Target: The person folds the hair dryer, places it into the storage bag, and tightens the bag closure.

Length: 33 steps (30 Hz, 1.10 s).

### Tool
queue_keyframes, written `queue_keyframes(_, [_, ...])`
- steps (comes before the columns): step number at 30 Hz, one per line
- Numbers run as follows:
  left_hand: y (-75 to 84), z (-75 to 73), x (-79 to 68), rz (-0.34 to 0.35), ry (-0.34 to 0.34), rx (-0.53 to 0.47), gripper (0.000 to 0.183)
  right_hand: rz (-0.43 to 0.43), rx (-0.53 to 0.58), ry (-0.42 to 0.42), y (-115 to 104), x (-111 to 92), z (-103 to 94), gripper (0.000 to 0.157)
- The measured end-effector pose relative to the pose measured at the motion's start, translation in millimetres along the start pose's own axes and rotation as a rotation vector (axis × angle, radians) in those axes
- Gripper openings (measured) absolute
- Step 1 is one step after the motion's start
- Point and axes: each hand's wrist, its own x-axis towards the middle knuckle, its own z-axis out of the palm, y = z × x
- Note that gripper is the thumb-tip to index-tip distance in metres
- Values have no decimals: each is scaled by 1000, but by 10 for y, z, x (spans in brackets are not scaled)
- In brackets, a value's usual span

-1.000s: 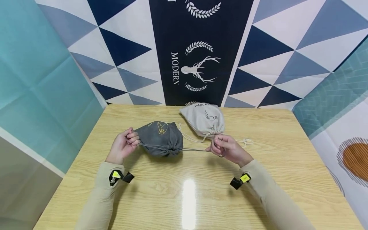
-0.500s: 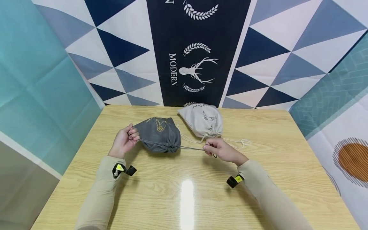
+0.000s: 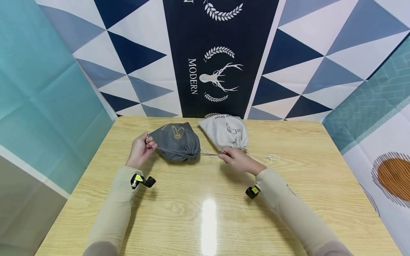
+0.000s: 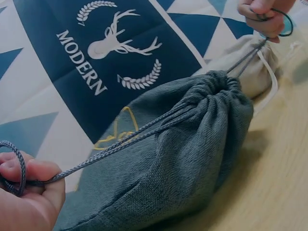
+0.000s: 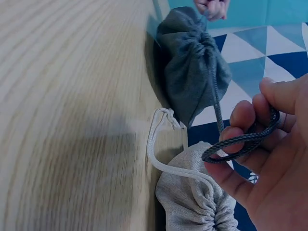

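Observation:
A dark grey drawstring bag (image 3: 176,144) with a yellow hair dryer print sits on the table, its mouth gathered tight. From that mouth a grey cord runs out to both sides, pulled taut. My left hand (image 3: 142,147) grips one end of the cord (image 4: 115,148) at the bag's left, a loop curling over the fingers. The other end is held in the curled fingers of my right hand (image 3: 237,159), with a cord loop (image 5: 236,142) hanging out of them. Behind the right hand lies a light grey drawstring bag (image 3: 225,131), also gathered shut, printed "Hair Dryer".
The light bag's white cord (image 3: 266,157) trails over the wooden table (image 3: 173,213) to the right. A patterned cloth wall (image 3: 221,53) rises at the table's back edge, with more cloth on the left and right sides.
Both hands have moved away from me, carrying the dark bag a little toward the back of the table. The right hand has also come left, nearer the bag's mouth, still holding the cord.

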Motion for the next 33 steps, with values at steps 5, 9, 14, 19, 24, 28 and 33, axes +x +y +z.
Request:
queue_keyframes(5, [-88,28,21,50,60,165,32,15,46,-3,50,26,-14,27])
queue_keyframes(9, [-160,34,11,128,58,267,33,30,116,33,89,13,-38,25])
queue_keyframes(14, [-186,-3,-53,186,78,455,30,11,235,104,120,-36,-93,26])
queue_keyframes(19, [-138,-78,-168,192,108,646,29,39,282,139,189,-116,-142,30])
queue_keyframes(24, [-50,-145,-263,246,168,747,32,117,310,180,285,-211,-190,29])
queue_keyframes(28, [-5,-182,-321,289,204,839,35,156,298,188,314,-278,-218,29])
queue_keyframes(33, [1,-212,-348,292,205,861,38,199,285,166,316,-304,-225,30])
